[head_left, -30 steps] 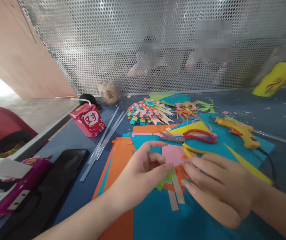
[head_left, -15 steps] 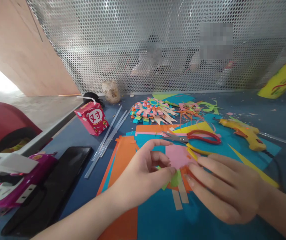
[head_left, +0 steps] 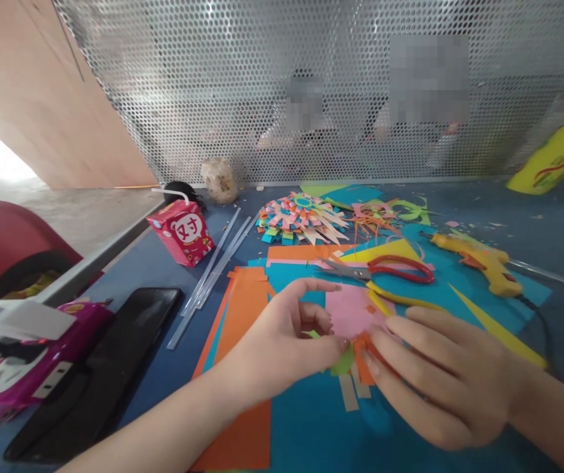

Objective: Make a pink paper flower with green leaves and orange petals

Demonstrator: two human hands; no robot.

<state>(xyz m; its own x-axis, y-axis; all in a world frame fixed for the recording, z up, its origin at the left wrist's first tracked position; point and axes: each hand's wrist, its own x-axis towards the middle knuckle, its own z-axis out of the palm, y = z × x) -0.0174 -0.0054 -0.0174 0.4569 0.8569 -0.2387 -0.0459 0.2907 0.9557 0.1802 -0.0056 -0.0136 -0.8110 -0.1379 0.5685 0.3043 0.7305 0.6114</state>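
Note:
A small paper piece [head_left: 353, 322] of pink, orange, green and tan strips lies on a blue sheet [head_left: 321, 420] at the table's front. My left hand [head_left: 286, 341] pinches its green edge between thumb and bent fingers, with the index finger stretched out above. My right hand [head_left: 439, 378] lies flat beside it, and its fingertips press on the orange strips. Red and yellow scissors [head_left: 390, 272] rest just behind the piece.
A yellow glue gun [head_left: 478, 263] lies at the right. A layered paper flower [head_left: 299, 220], loose scraps, clear glue sticks [head_left: 213, 269] and a red drink carton [head_left: 183, 231] sit further back. A black phone [head_left: 99, 368] and a magenta device [head_left: 20, 368] lie at the left. People sit behind a perforated metal screen [head_left: 311, 85].
Both hands have stayed on the paper piece. My left thumb has slid a little further over its green edge, and the strips have shifted slightly under my fingers.

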